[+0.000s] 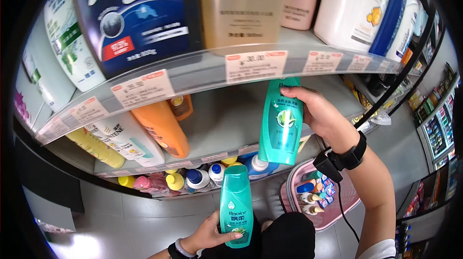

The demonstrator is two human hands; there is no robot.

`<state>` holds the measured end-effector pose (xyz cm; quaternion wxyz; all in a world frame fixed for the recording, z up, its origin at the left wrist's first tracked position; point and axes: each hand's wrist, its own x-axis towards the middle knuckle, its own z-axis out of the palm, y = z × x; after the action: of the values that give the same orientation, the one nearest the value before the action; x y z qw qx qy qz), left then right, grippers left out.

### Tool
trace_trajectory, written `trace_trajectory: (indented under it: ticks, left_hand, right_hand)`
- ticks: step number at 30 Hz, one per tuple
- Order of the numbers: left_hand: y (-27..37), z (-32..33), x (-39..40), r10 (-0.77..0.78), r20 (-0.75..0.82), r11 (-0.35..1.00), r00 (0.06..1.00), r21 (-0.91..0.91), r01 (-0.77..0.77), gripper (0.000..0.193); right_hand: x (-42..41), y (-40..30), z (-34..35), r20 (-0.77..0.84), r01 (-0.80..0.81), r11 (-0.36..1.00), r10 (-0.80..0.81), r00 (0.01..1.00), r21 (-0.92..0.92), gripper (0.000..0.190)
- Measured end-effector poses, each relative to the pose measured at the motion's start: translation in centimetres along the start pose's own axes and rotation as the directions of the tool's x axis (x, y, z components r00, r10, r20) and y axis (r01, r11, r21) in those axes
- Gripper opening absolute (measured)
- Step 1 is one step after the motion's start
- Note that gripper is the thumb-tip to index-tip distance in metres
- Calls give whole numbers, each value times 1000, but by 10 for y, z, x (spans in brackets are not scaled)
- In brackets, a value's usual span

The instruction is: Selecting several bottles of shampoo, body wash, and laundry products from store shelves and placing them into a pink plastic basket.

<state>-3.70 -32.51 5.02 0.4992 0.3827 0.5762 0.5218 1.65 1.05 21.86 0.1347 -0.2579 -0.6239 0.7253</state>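
Observation:
My left hand holds a green Rejoice shampoo bottle upright by its lower part, low in front of me, thumb across the front. Higher up, my right hand grips a second green Rejoice bottle near its top, fingers partly hidden behind it. That bottle is at the front of the middle shelf, its top just under the upper shelf's edge. On the same shelf, to the left, stand an orange bottle, white Pantene bottles and a yellow bottle.
An upper shelf with price tags holds large bottles, among them a dark blue pack. Below are several capped bottles. A pink basket with several products stands on the floor at right. A cable hangs from a device on my right wrist.

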Motion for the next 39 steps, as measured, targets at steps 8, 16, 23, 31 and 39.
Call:
trace_trajectory:
  ticks: [8,16,23,31,39]
  left_hand:
    - [10,13,25,-23,67,998,998,63,19,64]
    - [12,50,79,10,211,998,977,-65,4,56]
    - [11,100,147,17,329,997,944,-71,7,53]
    - [-11,123,182,27,315,999,949,-50,-12,56]
    - [-25,94,174,-73,181,997,981,-15,77,60]
  right_hand:
    - [-90,23,-61,-166,-11,1000,14,986,22,51]
    - [-170,63,-126,-503,-27,955,-131,854,-294,49]
    - [-213,114,-176,-610,-115,942,-107,786,-314,56]
    - [-222,193,-240,-638,-321,800,-98,764,-507,59]
    - [-162,223,-279,-647,-301,753,-210,733,-586,62]
